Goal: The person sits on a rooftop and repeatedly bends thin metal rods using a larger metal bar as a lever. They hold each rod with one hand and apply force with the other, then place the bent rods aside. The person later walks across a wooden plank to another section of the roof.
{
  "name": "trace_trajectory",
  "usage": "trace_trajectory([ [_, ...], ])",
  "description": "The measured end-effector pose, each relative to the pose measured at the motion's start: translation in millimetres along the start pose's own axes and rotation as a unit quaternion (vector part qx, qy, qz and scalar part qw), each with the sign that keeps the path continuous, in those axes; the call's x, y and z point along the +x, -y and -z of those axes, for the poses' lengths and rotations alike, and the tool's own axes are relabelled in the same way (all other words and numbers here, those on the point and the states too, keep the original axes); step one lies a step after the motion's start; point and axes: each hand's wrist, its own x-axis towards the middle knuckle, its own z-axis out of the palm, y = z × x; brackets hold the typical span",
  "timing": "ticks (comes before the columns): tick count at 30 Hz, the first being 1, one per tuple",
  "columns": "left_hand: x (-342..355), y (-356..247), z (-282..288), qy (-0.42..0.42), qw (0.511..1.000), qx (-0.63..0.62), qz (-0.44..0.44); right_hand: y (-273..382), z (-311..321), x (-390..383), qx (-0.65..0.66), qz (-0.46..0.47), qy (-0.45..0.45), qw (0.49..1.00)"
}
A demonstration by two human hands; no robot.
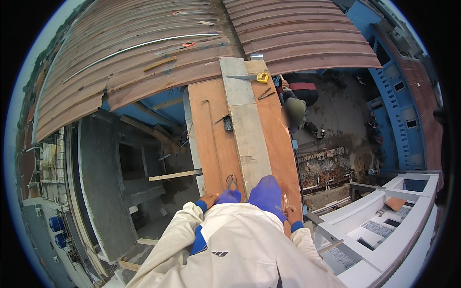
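Note:
Beside my left knee, my left hand (210,199) hangs with its fingers stretched and nothing in them. My right hand (291,215) is next to my right thigh, fingers loosely apart, above the edge of an orange-brown plywood sheet (204,139). A long grey board (252,153) runs lengthwise over the plywood, under my legs. Ahead on the boards lie a handsaw with a yellow handle (262,78) and dark long-handled pincers (266,93). A small black container (227,124) stands by the grey board's left edge, its contents too small to make out.
A co-worker (297,111) in a dark head covering is at the plywood's right edge. Deep drops lie on both sides. Ahead, a corrugated roof (192,67) bears a long metal bar (134,50), an orange-handled saw (188,44) and a wooden strip (160,63). A timber (175,175) juts out at left.

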Motion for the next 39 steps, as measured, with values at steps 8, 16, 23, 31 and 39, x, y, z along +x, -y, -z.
trace_trajectory([
  [8,28,-8,30,0.018,0.999,-0.048,0.019,-97,37,28,-0.122,-0.149,0.041,0.980],
  [16,106,-95,50,0.037,0.980,0.186,-0.061,17,65,175,-0.231,-0.011,0.027,0.972],
  [23,112,-239,103,-0.070,0.992,0.059,0.082,218,121,291,-0.026,-0.003,0.026,0.999],
  [31,140,-215,149,-0.071,0.985,-0.003,0.159,298,76,333,-0.224,-0.018,0.117,0.967],
  [39,332,-145,209,-0.054,0.989,-0.072,0.115,360,-46,322,-0.345,0.068,0.086,0.932],
])
